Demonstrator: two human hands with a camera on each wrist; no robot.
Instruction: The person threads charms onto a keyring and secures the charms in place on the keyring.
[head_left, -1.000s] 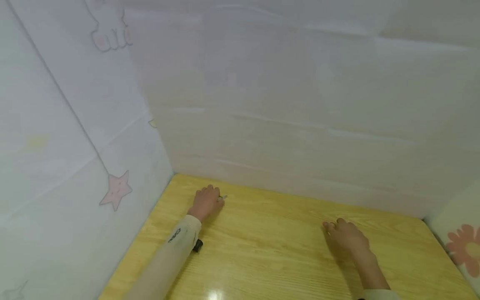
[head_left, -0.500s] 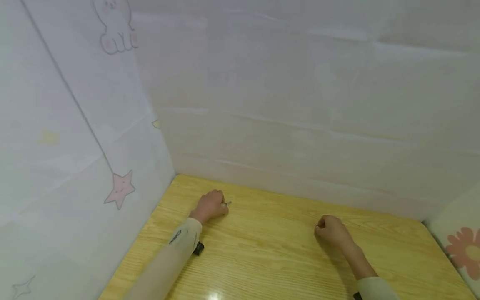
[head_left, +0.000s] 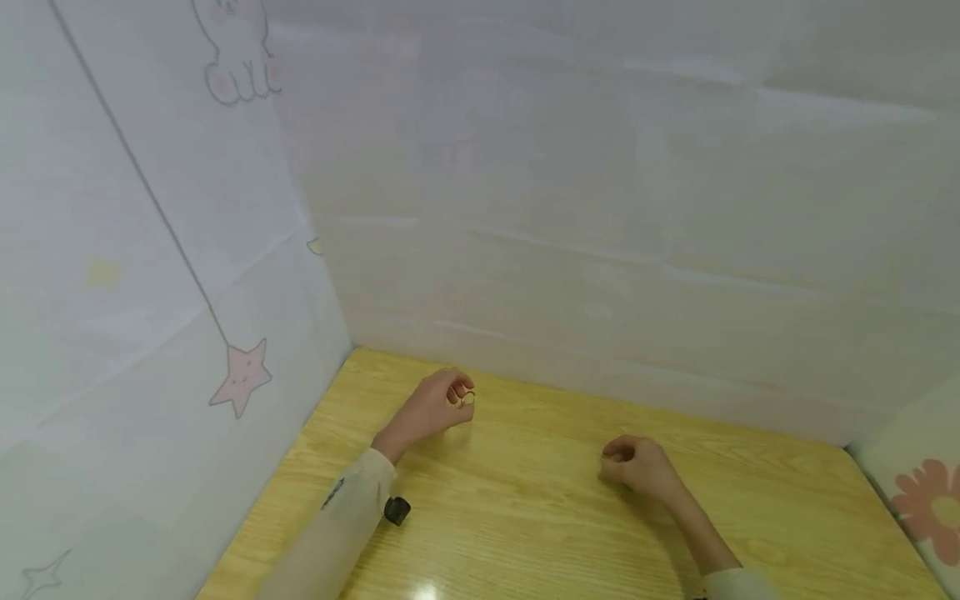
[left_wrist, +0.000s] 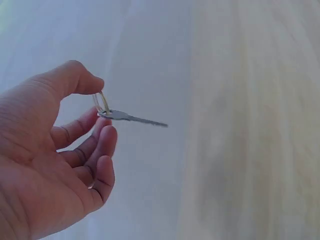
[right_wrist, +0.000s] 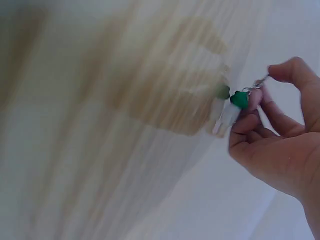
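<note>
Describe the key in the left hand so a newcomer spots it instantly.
Start at the yellow wooden table, near its far left corner by the star-printed sheet. The left hand pinches a wire ring there; from it hangs a slim silver key, unlike the right hand's green-topped charm.

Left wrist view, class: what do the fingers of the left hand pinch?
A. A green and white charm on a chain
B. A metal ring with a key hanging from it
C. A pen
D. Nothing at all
B: in the left wrist view the left hand pinches a metal ring between thumb and fingers, and a small key sticks out from it, above the wooden table.
</note>
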